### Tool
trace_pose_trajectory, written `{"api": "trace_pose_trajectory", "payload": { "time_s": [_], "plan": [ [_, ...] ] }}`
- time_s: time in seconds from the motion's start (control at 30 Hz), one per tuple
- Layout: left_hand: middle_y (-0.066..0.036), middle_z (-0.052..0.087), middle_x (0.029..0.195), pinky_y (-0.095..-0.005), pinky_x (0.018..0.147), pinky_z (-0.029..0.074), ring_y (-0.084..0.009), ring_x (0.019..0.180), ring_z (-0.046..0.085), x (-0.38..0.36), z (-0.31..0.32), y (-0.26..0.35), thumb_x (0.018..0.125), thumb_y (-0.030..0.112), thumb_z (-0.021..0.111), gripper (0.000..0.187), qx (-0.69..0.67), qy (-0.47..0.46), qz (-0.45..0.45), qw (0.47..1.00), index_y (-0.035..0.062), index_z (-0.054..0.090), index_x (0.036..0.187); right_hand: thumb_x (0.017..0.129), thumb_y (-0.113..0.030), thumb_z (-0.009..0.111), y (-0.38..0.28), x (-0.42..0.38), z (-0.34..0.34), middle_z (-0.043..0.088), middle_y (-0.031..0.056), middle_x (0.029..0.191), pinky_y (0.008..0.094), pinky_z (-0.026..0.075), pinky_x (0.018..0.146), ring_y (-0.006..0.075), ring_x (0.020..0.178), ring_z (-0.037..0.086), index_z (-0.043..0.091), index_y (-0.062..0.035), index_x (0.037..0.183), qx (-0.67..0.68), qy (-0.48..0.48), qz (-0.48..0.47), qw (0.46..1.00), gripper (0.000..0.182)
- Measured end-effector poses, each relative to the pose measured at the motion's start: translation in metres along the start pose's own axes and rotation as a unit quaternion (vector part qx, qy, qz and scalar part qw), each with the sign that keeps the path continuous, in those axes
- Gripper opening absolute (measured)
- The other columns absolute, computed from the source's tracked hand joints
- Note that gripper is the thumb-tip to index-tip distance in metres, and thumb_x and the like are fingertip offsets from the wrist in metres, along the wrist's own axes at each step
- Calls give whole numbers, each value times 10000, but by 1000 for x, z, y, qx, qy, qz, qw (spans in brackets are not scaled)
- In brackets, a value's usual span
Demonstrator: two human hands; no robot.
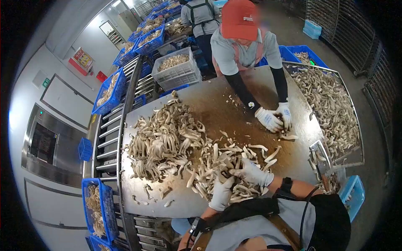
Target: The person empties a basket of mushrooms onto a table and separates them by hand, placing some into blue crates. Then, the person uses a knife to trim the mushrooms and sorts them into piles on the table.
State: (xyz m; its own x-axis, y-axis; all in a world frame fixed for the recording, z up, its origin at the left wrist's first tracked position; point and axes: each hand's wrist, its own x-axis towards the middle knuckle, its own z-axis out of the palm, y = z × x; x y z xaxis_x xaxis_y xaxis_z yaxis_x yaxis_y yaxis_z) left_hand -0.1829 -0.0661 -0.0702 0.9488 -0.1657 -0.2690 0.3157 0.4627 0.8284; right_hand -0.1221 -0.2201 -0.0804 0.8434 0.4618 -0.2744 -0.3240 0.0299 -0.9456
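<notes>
My left hand (222, 193), in a white glove, reaches into a loose pile of pale long-stemmed mushrooms (205, 167) near my side of the metal table. Its fingers are curled around mushrooms, with the tips partly hidden. Just to the right, my right hand (252, 172), also gloved, has thumb and fingers bent on mushrooms in the same pile. The two hands nearly meet. A larger heap of clustered mushrooms (161, 140) lies to the left on the table (184, 207). Several single mushrooms (272, 154) are scattered beyond my right hand.
Opposite, a person in a red cap (239, 21) works with gloved hands (274, 118) on mushrooms. A bin of mushrooms (328, 113) borders the table's right side. Left runs a roller conveyor (109, 142) with blue crates (109, 94). A grey crate (178, 75) stands behind.
</notes>
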Motion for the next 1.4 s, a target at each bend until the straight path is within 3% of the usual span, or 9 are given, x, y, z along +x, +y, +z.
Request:
{"api": "trace_pose_trajectory", "payload": {
  "time_s": [0.23,0.27,0.4,0.43,0.63,0.73,0.8,1.1,1.4],
  "plan": [
    [-111,562,1208,-327,926,492,-206,1055,596,3,-30,-23,918,-15,550,410,-47,52,101,992,8,444,1313,852,-144,739,-11,-6,7,617,70,1105,296,496,797,144,930,586,527,18,1208,152,91,-14,984,445],
    [-138,538,1243,-323,952,479,-228,1112,571,-7,-14,4,908,-9,557,507,261,18,127,957,-4,369,1380,859,-85,711,19,9,2,624,71,1102,324,506,834,171,929,617,547,14,1189,253,20,-38,966,381],
    [-185,544,1267,-315,893,516,-222,1091,587,11,-7,20,924,126,571,589,92,146,45,984,-61,304,1415,858,-90,709,24,8,1,542,128,1286,344,508,905,196,1016,613,488,16,1284,-51,47,-219,973,492],
    [-183,555,1253,-311,871,528,-217,1071,597,20,-32,8,937,117,553,582,35,129,46,990,-51,288,1427,854,-106,718,-3,9,7,526,140,1306,336,520,881,194,1024,608,463,15,1304,238,28,-118,964,532],
    [-85,520,1273,-294,900,501,-155,1006,587,24,-37,11,921,6,529,714,-79,58,100,990,37,140,1519,866,6,648,4,15,-17,556,77,1084,260,555,672,133,880,591,405,-2,1287,197,158,-8,968,486],
    [-78,507,1278,-290,936,477,-154,1075,555,22,-38,-2,942,10,513,630,-66,-11,85,994,32,209,1493,907,-39,602,10,21,-6,561,90,1085,241,529,654,153,908,597,408,-7,1298,237,152,-47,958,438],
    [-158,532,1293,-361,953,498,-261,1172,542,14,-5,4,923,-45,509,594,-155,28,93,983,36,256,1455,904,-166,656,22,27,-14,565,115,1084,279,516,782,173,997,574,451,-10,1329,-127,59,-85,987,497],
    [-151,500,1310,-371,900,552,-210,1140,586,36,-37,27,952,-12,482,459,163,-7,124,979,0,348,1391,884,-126,703,-24,35,12,577,88,1049,288,496,857,141,1001,586,486,13,1237,132,-7,-4,991,437],
    [-106,579,1190,-379,944,525,-234,1093,593,53,-34,68,940,-8,469,401,-78,-22,39,996,13,427,1339,880,-190,709,-53,62,-1,621,62,1040,267,480,857,116,997,580,548,0,1180,48,-57,-36,997,390]
  ]
}}
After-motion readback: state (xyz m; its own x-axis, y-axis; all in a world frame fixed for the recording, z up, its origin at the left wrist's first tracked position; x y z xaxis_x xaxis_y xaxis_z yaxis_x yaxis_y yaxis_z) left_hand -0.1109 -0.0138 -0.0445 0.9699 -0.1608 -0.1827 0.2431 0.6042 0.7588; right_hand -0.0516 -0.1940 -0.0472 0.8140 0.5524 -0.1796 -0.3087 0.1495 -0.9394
